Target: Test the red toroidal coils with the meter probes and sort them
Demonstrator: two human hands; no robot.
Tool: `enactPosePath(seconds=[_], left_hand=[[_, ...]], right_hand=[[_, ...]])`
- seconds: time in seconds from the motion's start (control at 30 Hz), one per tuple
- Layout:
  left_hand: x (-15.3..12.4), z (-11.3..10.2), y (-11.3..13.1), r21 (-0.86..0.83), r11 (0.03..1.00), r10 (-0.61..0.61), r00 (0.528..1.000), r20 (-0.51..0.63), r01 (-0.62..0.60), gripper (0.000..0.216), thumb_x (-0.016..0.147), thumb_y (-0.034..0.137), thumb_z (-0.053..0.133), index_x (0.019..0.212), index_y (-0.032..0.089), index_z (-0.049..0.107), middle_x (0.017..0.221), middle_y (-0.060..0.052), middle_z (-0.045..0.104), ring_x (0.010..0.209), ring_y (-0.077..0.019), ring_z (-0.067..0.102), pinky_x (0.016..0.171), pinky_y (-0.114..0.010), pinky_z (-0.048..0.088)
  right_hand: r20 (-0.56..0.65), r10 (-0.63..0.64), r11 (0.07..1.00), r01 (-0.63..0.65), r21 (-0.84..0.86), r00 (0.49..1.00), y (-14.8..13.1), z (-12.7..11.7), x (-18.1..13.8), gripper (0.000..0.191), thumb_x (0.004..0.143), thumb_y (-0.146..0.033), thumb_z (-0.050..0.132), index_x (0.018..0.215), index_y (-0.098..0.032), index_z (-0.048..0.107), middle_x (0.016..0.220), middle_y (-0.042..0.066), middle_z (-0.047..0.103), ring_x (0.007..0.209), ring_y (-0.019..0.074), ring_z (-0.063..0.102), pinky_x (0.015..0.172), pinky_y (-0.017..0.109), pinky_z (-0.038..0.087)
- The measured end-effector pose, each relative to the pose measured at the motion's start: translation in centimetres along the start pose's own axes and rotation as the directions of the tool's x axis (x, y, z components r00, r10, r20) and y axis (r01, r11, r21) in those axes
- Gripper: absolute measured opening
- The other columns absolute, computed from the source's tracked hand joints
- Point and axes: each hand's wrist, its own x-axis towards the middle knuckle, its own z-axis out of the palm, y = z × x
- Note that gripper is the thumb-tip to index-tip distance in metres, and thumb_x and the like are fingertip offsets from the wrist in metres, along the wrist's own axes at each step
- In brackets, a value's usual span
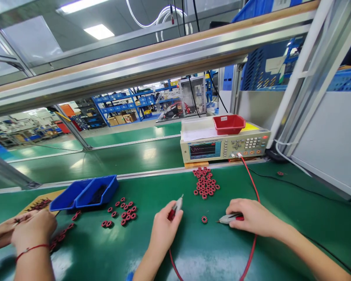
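Note:
My left hand is closed around a grey-and-red test probe, its metal tip pointing up and away. In my right hand is a second test probe, with its tip pointing left. Between the two tips a single small red-and-black wound ring coil lies on the green mat, touched by neither. Farther back sits a heap of similar coils. Red cables trail from the probes, one reaching the front of a bench tester whose screen shows a wavy trace.
A red tray rests on the tester. More loose coils lie to the left, near a blue two-part bin. At far left a co-worker's hands handle something small. One coil lies at right by a black cable.

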Motion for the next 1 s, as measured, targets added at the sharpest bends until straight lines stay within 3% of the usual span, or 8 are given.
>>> enactPosePath(seconds=[0.13, 0.27, 0.33, 0.43, 0.53, 0.77, 0.93, 1.0], left_hand=[[0.7, 0.0, -1.6, 0.141, 0.990, 0.064, 0.968, -0.243, -0.030, 0.053, 0.079, 0.039, 0.055, 0.125, 0.014, 0.046, 0.119, -0.014, 0.053, 0.113, -0.0283, 0.047, 0.097, -0.044, 0.035], [0.7, 0.4, -1.7, 0.188, 0.977, 0.146, 0.957, -0.251, -0.099, 0.050, 0.080, 0.036, 0.055, 0.124, 0.015, 0.045, 0.123, -0.016, 0.045, 0.118, -0.0281, 0.041, 0.099, -0.048, 0.034], [0.6, 0.7, -1.6, 0.194, 0.972, 0.174, 0.958, -0.227, -0.130, 0.046, 0.079, 0.033, 0.056, 0.121, 0.016, 0.046, 0.122, -0.015, 0.045, 0.117, -0.0280, 0.042, 0.098, -0.048, 0.035], [0.5, 1.0, -1.5, 0.209, 0.966, 0.195, 0.959, -0.204, -0.152, 0.042, 0.077, 0.029, 0.058, 0.116, 0.015, 0.049, 0.120, -0.015, 0.045, 0.116, -0.0287, 0.042, 0.097, -0.049, 0.035], [0.3, 1.2, -1.3, 0.204, 0.964, 0.211, 0.960, -0.183, -0.173, 0.038, 0.075, 0.025, 0.059, 0.111, 0.016, 0.052, 0.118, -0.015, 0.047, 0.114, -0.0287, 0.043, 0.095, -0.049, 0.036], [0.0, 1.9, -0.5, 0.143, 0.959, 0.263, 0.954, -0.141, -0.244, 0.026, 0.071, 0.014, 0.058, 0.096, 0.019, 0.056, 0.111, -0.011, 0.052, 0.112, -0.0278, 0.045, 0.093, -0.048, 0.037], [-0.4, 1.7, 0.4, 0.007, 0.964, 0.263, 0.959, -0.104, -0.264, 0.023, 0.070, 0.008, 0.052, 0.089, 0.020, 0.056, 0.114, -0.010, 0.051, 0.117, -0.0272, 0.042, 0.097, -0.049, 0.032], [-0.7, 1.4, 1.0, -0.099, 0.961, 0.250, 0.966, -0.073, -0.256, 0.023, 0.069, 0.005, 0.050, 0.085, 0.020, 0.056, 0.114, -0.009, 0.052, 0.117, -0.0265, 0.042, 0.099, -0.048, 0.030]], right_hand=[[-0.136, 0.228, 0.965, -0.242, -0.100, 0.964, 2.5, -0.4, 0.0, 0.020, 0.074, -0.027, 0.053, 0.089, -0.025, 0.066, 0.091, 0.002, 0.065, 0.085, 0.0237, 0.059, 0.066, 0.031, 0.042], [-0.359, 0.174, 0.972, -0.219, -0.089, 0.917, 2.2, 0.4, 0.5, 0.030, 0.076, -0.026, 0.054, 0.104, -0.021, 0.063, 0.105, 0.008, 0.062, 0.102, 0.0268, 0.052, 0.082, 0.037, 0.042], [-0.335, 0.107, 0.993, -0.118, -0.011, 0.936, 0.7, 1.4, 0.8, 0.020, 0.079, -0.027, 0.051, 0.092, -0.022, 0.066, 0.097, 0.006, 0.063, 0.095, 0.0237, 0.055, 0.080, 0.034, 0.043], [-0.161, 0.067, 0.984, -0.039, 0.174, 0.985, -1.6, 3.3, 1.1, 0.015, 0.078, -0.024, 0.052, 0.069, -0.021, 0.065, 0.074, 0.002, 0.061, 0.067, 0.0159, 0.057, 0.062, 0.026, 0.043], [-0.134, 0.078, 0.958, -0.037, 0.286, 0.988, -2.7, 4.8, 1.6, 0.002, 0.068, -0.019, 0.061, 0.071, -0.019, 0.062, 0.069, 0.000, 0.057, 0.060, 0.0124, 0.052, 0.056, 0.022, 0.039], [-0.086, 0.071, 0.873, -0.020, 0.488, 0.994, -2.9, 5.8, 3.8, 0.033, 0.054, -0.015, 0.074, 0.085, -0.018, 0.062, 0.061, -0.007, 0.046, 0.052, 0.0075, 0.041, 0.048, 0.018, 0.029], [-0.072, 0.057, 0.824, -0.006, 0.566, 0.996, -3.9, 6.4, 4.6, 0.017, 0.056, -0.011, 0.072, 0.068, -0.016, 0.062, 0.053, -0.008, 0.046, 0.050, 0.0069, 0.040, 0.047, 0.018, 0.029], [-0.052, 0.053, 0.797, -0.011, 0.604, 0.997, -4.0, 6.6, 4.4, 0.014, 0.061, -0.014, 0.070, 0.072, -0.016, 0.063, 0.055, -0.007, 0.049, 0.050, 0.0074, 0.043, 0.047, 0.018, 0.032]])
